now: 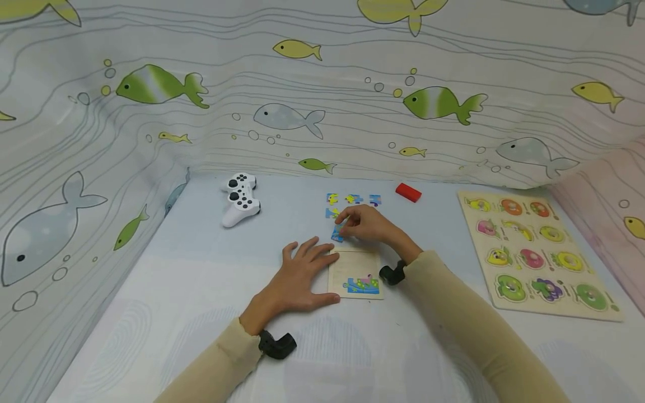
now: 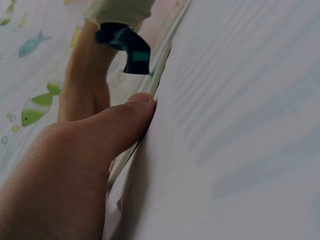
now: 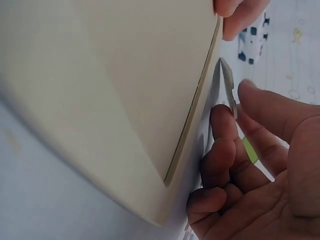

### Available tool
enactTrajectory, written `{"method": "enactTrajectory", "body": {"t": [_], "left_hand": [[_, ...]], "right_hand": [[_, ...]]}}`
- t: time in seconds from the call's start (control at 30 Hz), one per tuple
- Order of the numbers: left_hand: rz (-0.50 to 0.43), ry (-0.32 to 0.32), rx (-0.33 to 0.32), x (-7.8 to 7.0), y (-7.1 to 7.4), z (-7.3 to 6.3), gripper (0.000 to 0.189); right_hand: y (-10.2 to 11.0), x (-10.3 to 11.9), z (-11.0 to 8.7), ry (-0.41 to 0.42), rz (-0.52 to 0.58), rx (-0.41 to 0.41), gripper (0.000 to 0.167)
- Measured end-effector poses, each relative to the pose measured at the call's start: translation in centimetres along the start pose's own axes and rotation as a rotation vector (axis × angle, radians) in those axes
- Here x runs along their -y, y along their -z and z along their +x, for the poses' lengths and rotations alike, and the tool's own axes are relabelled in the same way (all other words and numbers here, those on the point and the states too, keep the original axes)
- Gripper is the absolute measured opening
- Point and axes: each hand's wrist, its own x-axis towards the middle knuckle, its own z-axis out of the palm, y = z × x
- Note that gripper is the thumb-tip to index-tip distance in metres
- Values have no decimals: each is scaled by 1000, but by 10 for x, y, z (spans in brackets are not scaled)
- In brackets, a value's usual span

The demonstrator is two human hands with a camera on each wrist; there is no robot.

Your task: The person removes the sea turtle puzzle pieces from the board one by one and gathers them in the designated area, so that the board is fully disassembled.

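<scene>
A square wooden puzzle tray (image 1: 353, 260) lies in front of me, with a few joined blue, green and pink pieces (image 1: 363, 285) in its near right part. My left hand (image 1: 297, 280) is spread along the tray's left side, its thumb at the near edge and fingertips by the far left corner. Just beyond the tray, my right hand (image 1: 370, 224) pinches a blue puzzle piece (image 1: 337, 233) between thumb and fingers. Seen from the right wrist, this thin piece (image 3: 228, 85) stands tilted beside the tray's rim (image 3: 192, 120).
Several loose puzzle pieces (image 1: 355, 198) lie beyond my right hand, with a red block (image 1: 408, 192) to their right. A white game controller (image 1: 242, 200) sits at the back left. On the right is a wooden fruit puzzle board (image 1: 539, 252). Fish-patterned cloth (image 1: 353, 73) rises behind the table.
</scene>
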Motion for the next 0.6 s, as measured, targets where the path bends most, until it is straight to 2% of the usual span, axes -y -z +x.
{"method": "enactTrajectory", "body": {"t": [0.23,0.4,0.6], "left_hand": [[2,1,3,1,-1,1,84],[3,6,13,0,-1,1,84],[4,9,15,0,1,1,85]], "right_hand": [[-2,1,2,35,-56,13,33],[-4,3,3,57,-112,12,32],[-6,4,4,69,-129,19,29]]}}
